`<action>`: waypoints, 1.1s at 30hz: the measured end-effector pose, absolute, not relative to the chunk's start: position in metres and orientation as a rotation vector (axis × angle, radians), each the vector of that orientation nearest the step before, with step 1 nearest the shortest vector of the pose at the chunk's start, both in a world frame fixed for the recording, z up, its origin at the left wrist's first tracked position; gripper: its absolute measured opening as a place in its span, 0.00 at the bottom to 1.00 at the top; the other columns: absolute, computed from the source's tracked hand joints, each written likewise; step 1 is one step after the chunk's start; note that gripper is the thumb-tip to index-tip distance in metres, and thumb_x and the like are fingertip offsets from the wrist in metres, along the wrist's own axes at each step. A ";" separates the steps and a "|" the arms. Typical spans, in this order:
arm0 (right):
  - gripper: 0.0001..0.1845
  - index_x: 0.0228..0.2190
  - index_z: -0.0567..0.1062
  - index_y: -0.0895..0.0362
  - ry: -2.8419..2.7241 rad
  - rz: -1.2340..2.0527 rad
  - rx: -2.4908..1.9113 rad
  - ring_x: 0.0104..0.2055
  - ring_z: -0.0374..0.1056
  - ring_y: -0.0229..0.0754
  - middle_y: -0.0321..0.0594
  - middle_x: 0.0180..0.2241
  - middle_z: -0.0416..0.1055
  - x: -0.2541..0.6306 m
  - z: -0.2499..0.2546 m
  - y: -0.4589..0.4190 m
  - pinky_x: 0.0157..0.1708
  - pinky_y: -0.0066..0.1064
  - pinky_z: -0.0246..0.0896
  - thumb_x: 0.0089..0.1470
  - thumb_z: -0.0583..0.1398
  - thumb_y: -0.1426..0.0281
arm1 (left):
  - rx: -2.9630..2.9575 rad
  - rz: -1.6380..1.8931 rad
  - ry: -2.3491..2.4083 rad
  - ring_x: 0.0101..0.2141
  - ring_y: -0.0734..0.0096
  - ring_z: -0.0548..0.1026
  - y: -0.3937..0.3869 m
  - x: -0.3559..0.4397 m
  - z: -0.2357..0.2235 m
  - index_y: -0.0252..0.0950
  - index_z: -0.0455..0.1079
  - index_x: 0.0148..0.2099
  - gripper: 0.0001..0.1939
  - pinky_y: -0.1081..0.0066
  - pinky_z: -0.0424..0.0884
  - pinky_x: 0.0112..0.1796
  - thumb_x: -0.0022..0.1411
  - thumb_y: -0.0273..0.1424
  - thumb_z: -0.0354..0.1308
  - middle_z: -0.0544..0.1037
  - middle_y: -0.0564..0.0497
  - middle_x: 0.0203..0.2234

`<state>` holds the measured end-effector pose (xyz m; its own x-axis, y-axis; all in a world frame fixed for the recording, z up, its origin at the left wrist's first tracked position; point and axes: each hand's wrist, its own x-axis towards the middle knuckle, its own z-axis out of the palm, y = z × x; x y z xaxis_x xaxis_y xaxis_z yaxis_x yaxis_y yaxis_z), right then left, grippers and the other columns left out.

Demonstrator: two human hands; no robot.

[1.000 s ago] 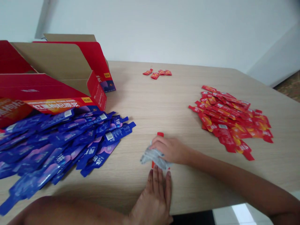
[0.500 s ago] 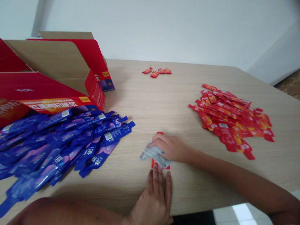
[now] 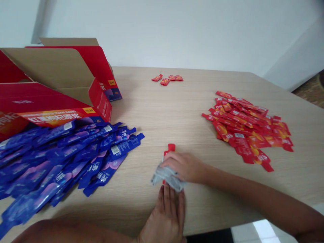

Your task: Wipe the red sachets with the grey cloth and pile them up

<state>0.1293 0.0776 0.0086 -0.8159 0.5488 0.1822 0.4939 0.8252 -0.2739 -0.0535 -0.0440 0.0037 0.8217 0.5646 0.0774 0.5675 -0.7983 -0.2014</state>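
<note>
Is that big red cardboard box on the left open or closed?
Open. The red box has its flaps raised, showing the plain brown cardboard inside; blue sachets lie heaped before it.

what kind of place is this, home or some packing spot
Likely a small packing or sorting spot at a plain wooden table, indoors. Heaps of blue sachets and red sachets lie loose beside an opened red carton.

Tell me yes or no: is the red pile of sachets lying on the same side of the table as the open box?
No, the red sachets lie on the table's right side, while the open box stands at the left behind the blue sachets.
</note>
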 end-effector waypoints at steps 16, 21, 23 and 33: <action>0.21 0.55 0.67 0.54 -2.113 0.268 -1.136 0.53 0.70 0.46 0.45 0.52 0.69 0.173 0.039 0.077 0.49 0.37 0.70 0.63 0.62 0.65 | -2.697 -0.324 -0.790 0.35 0.63 0.81 0.052 -0.073 0.004 0.36 0.73 0.54 0.21 0.68 0.78 0.36 0.72 0.45 0.52 0.83 0.47 0.38; 0.21 0.55 0.67 0.55 -1.961 0.243 -0.993 0.55 0.68 0.47 0.46 0.52 0.69 0.195 0.030 0.075 0.50 0.35 0.69 0.62 0.62 0.68 | -2.546 -0.421 -1.027 0.45 0.59 0.79 0.089 -0.064 -0.003 0.39 0.69 0.60 0.19 0.64 0.78 0.44 0.74 0.40 0.48 0.78 0.44 0.49; 0.21 0.56 0.67 0.55 -1.923 0.234 -0.939 0.54 0.68 0.47 0.46 0.51 0.69 0.202 0.032 0.078 0.50 0.36 0.68 0.62 0.61 0.66 | -2.575 -0.404 -1.133 0.46 0.57 0.78 0.093 -0.063 -0.011 0.37 0.67 0.62 0.23 0.62 0.78 0.45 0.72 0.43 0.50 0.77 0.42 0.49; 0.21 0.56 0.67 0.54 -1.992 0.292 -0.878 0.55 0.68 0.46 0.44 0.53 0.69 0.209 0.041 0.076 0.47 0.33 0.68 0.64 0.61 0.62 | -2.724 -0.175 -1.880 0.49 0.47 0.76 0.113 -0.065 -0.005 0.37 0.72 0.55 0.27 0.51 0.70 0.53 0.55 0.44 0.62 0.76 0.38 0.49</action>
